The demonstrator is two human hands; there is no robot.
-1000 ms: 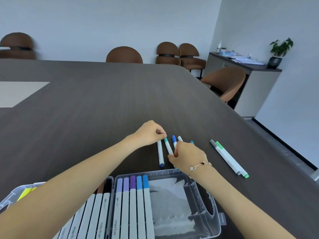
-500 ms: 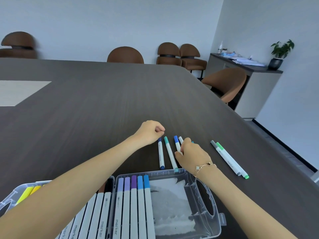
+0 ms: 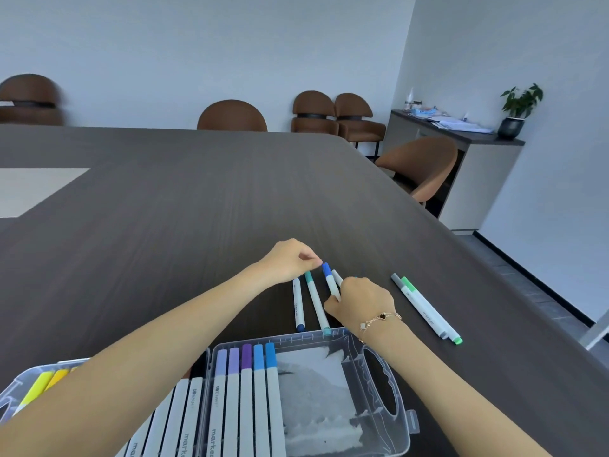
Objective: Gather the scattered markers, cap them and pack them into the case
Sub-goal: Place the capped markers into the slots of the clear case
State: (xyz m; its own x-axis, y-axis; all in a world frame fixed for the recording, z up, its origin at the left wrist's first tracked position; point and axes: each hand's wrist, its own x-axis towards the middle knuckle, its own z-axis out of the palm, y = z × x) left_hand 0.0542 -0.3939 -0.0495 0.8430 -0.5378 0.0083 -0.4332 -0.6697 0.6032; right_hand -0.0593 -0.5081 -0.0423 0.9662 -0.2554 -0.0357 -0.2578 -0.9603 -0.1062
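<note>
Both hands are working the loose markers just beyond the case.

Our right hand (image 3: 361,303) is curling round a blue-capped marker (image 3: 330,280), with another pale one beside it, while our left hand (image 3: 290,260) is hovering at the blue cap, fingertips pinched together; we cannot tell if they hold anything. A dark-blue marker (image 3: 298,305) and a teal marker (image 3: 317,303) are lying on the table (image 3: 164,209) between them, and a grey-and-green pair (image 3: 425,308) is waiting well to the right. We judge gathering is underway; next comes checking caps and lifting the bundle. The open clear case (image 3: 389,390) is already holding five purple-to-blue markers (image 3: 245,390), its lid half (image 3: 10,390) yellows.
</note>
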